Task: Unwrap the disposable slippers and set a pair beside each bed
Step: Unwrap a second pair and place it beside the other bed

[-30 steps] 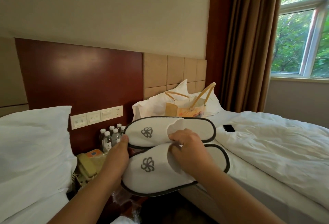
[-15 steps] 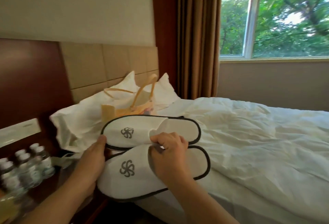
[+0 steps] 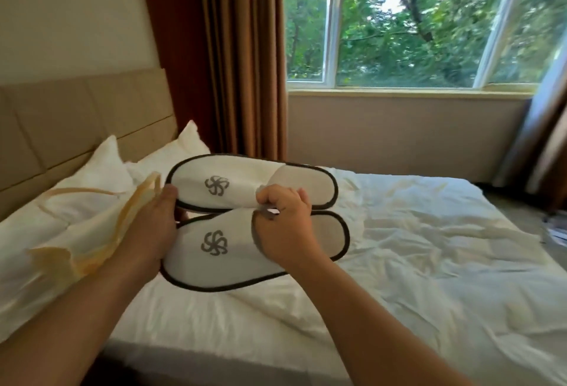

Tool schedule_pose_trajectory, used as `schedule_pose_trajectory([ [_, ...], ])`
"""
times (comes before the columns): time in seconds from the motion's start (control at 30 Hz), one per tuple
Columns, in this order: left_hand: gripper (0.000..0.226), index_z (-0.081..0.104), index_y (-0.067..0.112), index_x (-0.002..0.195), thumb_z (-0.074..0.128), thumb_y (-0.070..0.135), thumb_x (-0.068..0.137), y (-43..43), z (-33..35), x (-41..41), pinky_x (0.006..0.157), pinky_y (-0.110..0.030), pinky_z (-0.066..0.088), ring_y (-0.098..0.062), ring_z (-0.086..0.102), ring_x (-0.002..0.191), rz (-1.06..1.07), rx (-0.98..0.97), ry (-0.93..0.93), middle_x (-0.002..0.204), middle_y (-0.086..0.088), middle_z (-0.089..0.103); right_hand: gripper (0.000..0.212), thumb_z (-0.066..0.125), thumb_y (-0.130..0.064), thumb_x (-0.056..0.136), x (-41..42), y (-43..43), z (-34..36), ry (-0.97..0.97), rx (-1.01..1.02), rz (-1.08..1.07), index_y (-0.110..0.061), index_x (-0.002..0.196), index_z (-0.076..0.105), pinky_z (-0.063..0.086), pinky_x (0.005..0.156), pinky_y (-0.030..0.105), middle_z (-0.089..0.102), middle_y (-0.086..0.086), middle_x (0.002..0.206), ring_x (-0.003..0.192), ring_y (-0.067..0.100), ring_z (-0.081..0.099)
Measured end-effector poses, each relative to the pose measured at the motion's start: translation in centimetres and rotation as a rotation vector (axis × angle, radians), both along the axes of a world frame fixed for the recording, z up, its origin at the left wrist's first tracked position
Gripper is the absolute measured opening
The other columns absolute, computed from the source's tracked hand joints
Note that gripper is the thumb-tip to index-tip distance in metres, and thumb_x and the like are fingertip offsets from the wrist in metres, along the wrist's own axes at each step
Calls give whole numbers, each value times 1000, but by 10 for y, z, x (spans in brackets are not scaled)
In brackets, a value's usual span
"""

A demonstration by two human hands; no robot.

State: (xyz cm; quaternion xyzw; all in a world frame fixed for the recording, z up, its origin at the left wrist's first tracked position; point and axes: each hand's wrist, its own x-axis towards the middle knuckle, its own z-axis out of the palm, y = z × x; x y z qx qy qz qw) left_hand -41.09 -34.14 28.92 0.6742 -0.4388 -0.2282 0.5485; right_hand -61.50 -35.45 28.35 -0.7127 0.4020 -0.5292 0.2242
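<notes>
1. Above the bed (image 3: 429, 278), both hands are holding the unwrapped slippers (image 3: 221, 247) side by side, uppers facing the camera, probably to keep the pair matched for setting down.
2. The left hand (image 3: 150, 232) is gripping the toe ends, thumb curling over the far rim, while the right hand (image 3: 285, 229) is pinching both upper flaps together.
3. Thin white cloth is looking floppy, and dark piping is outlining each flat oval.

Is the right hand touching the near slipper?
Touching. The head view shows the right hand lying across the near slipper, fingers curled and pinching the edge of its upper.
</notes>
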Motion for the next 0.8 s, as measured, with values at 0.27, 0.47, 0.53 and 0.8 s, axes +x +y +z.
schedule_pose_trajectory([
  [0.27, 56, 63, 18, 89, 26, 60, 98, -38, 122, -77, 56, -31, 40, -20, 62, 78, -256, 57, -14, 86, -5, 66, 28, 49, -4, 77, -80, 21, 140, 338, -240, -263, -29, 84, 39, 4, 117, 53, 44, -13, 89, 101, 19, 49],
  [0.47, 47, 65, 21, 81, 37, 57, 96, -38, 187, -144, 57, -32, 45, -22, 66, 71, -529, 25, -26, 79, -6, 69, 13, 54, -5, 78, -138, 61, 206, 430, -252, -531, -16, 86, 56, 29, 83, 38, 52, -10, 87, 85, 19, 50],
  [0.53, 42, 66, 23, 90, 42, 57, 95, -38, 199, -167, 65, -37, 50, -25, 67, 79, -623, 35, -1, 86, -6, 71, 13, 54, -7, 77, -155, 75, 224, 406, -264, -589, -17, 85, 58, 27, 79, 34, 50, -15, 85, 83, 17, 51],
  [0.8, 28, 58, 35, 87, 43, 58, 95, -7, 222, -271, 51, -24, 38, -10, 61, 70, -830, -15, 49, 78, 6, 65, 22, 56, -5, 69, -219, 147, 254, 385, -246, -799, -14, 84, 70, 40, 80, 46, 63, -10, 83, 81, 24, 62],
])
